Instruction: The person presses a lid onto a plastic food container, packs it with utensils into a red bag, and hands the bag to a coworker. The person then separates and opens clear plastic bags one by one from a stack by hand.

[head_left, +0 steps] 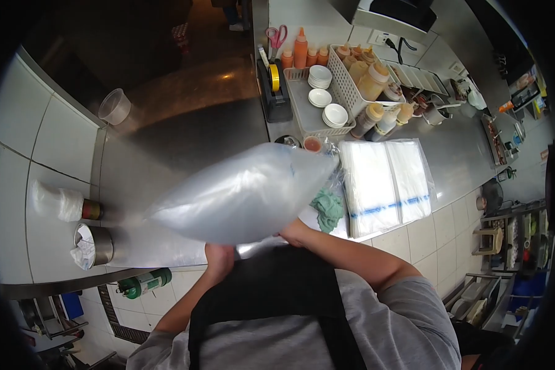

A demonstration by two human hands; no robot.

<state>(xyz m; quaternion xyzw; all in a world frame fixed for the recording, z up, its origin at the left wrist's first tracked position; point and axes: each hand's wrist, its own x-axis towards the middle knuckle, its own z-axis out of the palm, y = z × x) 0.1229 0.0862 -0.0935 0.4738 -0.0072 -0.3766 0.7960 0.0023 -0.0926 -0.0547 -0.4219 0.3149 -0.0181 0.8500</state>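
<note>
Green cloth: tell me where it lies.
In the head view, the green cloth lies right of centre, between the puffed-up plastic bag and the flat stacked bags.

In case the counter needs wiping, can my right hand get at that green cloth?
Probably yes: the green cloth lies close beside the right hand, largely uncovered, though that hand seems busy at the puffed-up plastic bag.

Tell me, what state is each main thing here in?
Plastic bag, puffed up
Left hand, at the bag, fingers mostly hidden
Right hand, at the bag, fingers mostly hidden
White plastic stack, lying flat
Green cloth, crumpled
White dishes, stacked
Orange bottle, upright
Metal pot, open, white material inside
Scissors, handles up
</note>
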